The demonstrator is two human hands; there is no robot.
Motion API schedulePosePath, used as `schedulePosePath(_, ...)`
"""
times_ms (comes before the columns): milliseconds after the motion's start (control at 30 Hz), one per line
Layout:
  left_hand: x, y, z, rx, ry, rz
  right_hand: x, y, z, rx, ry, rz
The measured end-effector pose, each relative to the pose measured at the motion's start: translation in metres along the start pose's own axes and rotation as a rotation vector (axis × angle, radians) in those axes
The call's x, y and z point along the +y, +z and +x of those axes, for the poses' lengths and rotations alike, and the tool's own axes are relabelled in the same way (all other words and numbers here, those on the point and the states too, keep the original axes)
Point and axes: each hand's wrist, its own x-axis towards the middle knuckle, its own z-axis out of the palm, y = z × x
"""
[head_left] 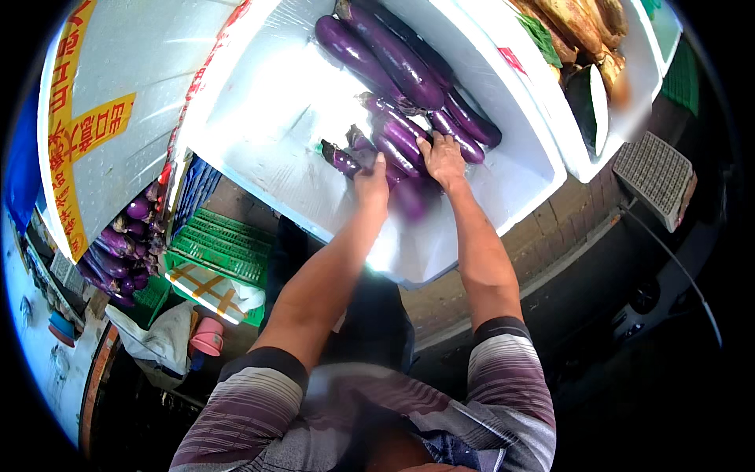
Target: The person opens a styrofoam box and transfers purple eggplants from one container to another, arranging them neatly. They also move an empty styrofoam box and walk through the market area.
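Note:
Several long purple eggplants [386, 53] lie in a white foam box [259, 130] in front of me. A nearer group of eggplants [401, 133] lies between my two hands. On its left side, my left hand [373, 182] grips with the thumb up; its other fingers are mostly hidden. From the right, my right hand [443, 154] curls its fingers over an eggplant, with the thumb against the group. A short dark eggplant end [339, 158] sticks out left of my left hand. The lowest eggplants are blurred.
At right stands another foam box [548, 118] with brown produce [581, 26] and a cut dark-green vegetable [584, 109]. A taped foam lid or box [171, 65] rises at left. Below are more eggplants [121, 253], green crates [221, 242], a pink bucket [206, 336] and a grey stool [653, 171].

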Motion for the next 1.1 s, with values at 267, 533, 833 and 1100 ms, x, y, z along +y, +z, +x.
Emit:
schedulePosePath(267,-0.022,0.010,-0.004,-0.039,-0.248,-0.593,-0.012,0.002,0.012,-0.197,0.097,-0.078)
schedulePosePath(533,-0.005,0.016,-0.011,-0.078,-0.123,-0.638,-0.012,-0.013,0.021,-0.396,0.124,0.144)
schedulePosePath(833,-0.012,0.018,0.002,-0.204,-0.193,-0.842,-0.014,-0.010,0.026,-0.675,0.150,0.636)
schedulePosePath(1100,0.005,0.017,-0.010,-0.284,-0.218,-1.030,0.001,0.002,0.024,-0.689,0.301,0.786)
